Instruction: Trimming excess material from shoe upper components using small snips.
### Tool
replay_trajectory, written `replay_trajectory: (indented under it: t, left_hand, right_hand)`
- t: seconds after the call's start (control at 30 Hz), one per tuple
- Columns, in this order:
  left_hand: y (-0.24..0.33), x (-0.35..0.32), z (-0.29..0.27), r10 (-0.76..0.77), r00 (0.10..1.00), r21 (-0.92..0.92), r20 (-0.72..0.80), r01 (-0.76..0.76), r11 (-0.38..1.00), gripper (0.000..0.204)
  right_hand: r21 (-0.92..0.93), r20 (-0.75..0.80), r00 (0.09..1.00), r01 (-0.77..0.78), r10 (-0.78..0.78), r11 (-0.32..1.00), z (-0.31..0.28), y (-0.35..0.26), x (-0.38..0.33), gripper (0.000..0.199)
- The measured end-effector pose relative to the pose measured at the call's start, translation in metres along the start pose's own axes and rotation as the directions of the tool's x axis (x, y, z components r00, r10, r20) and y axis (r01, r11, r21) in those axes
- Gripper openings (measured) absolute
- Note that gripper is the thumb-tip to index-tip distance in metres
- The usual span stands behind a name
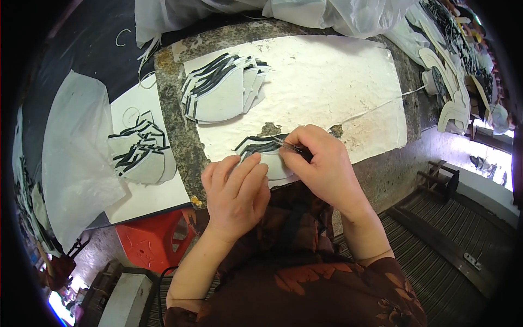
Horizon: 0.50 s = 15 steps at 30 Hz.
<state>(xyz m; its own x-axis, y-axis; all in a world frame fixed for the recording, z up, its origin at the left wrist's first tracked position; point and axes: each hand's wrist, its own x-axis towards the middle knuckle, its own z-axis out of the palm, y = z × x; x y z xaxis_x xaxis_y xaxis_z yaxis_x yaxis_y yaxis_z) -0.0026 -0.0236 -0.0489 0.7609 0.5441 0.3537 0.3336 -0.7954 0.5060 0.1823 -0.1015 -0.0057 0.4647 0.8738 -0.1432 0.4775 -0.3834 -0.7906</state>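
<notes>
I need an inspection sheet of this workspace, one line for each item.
Surface: stone slab covered by a worn white sheet.
Job's things: white piece with black strips under both hands; thin metal tool.
Clutter: stack of like pieces on the sheet; second stack on a white board; plastic bags.
Hands: left hand presses the piece flat; right hand fingers pinch the tool.
Cables: white cord across the sheet.
Surroundings: red stool, ribbed floor, cut shapes at right.
</notes>
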Motion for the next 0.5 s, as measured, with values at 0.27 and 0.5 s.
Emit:
replay_trajectory:
  t: [0.27,0.5]
  left_hand:
    - [-0.0007,0.0011,0.0005,-0.009,1.000,0.005,0.030,0.009,1.000,0.045]
    - [0.0023,0.0041,0.0008,-0.014,0.999,0.004,0.033,0.014,1.000,0.047]
  right_hand:
    - [-0.053,0.029,1.000,-0.005,0.007,0.999,-0.0022,0.0025,0.0048,0.012]
    - [-0.074,0.059,0.998,-0.003,0.007,0.997,-0.0059,0.0040,0.0062,0.013]
